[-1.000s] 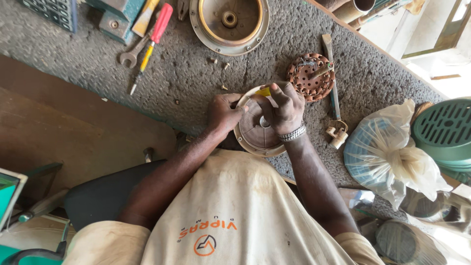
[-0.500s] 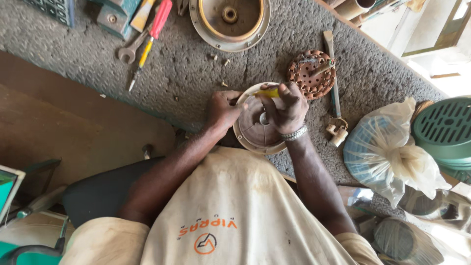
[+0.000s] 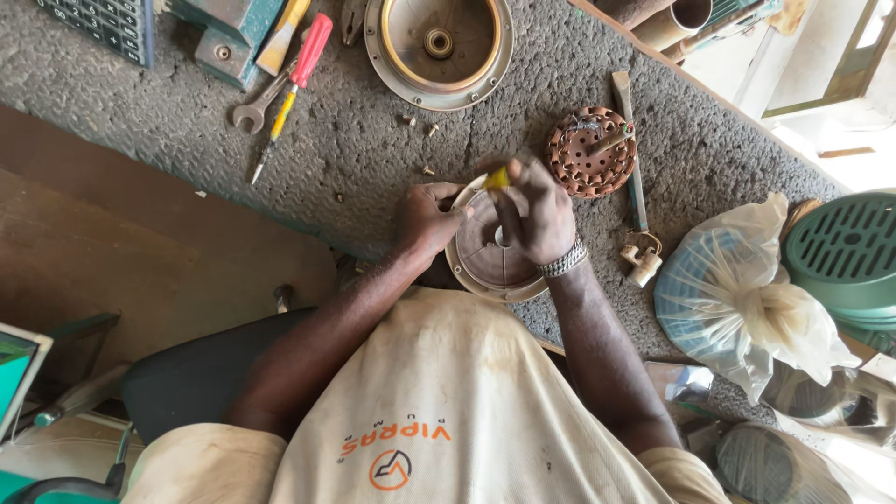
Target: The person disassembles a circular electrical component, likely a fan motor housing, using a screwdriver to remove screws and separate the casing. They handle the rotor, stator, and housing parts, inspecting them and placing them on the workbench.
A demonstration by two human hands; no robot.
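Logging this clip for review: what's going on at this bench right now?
A person holds a round brown motor cover at the near edge of a grey textured bench. The left hand grips its rim; the right hand presses a yellow-handled tool into it. A copper-coloured stator, a metal housing, a red screwdriver and loose screws lie beyond.

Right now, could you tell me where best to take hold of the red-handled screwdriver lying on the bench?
Grip the screwdriver by its red handle, coming from above. The handle is the thickest part; the thin shaft lies flat, with a wrench close beside it.
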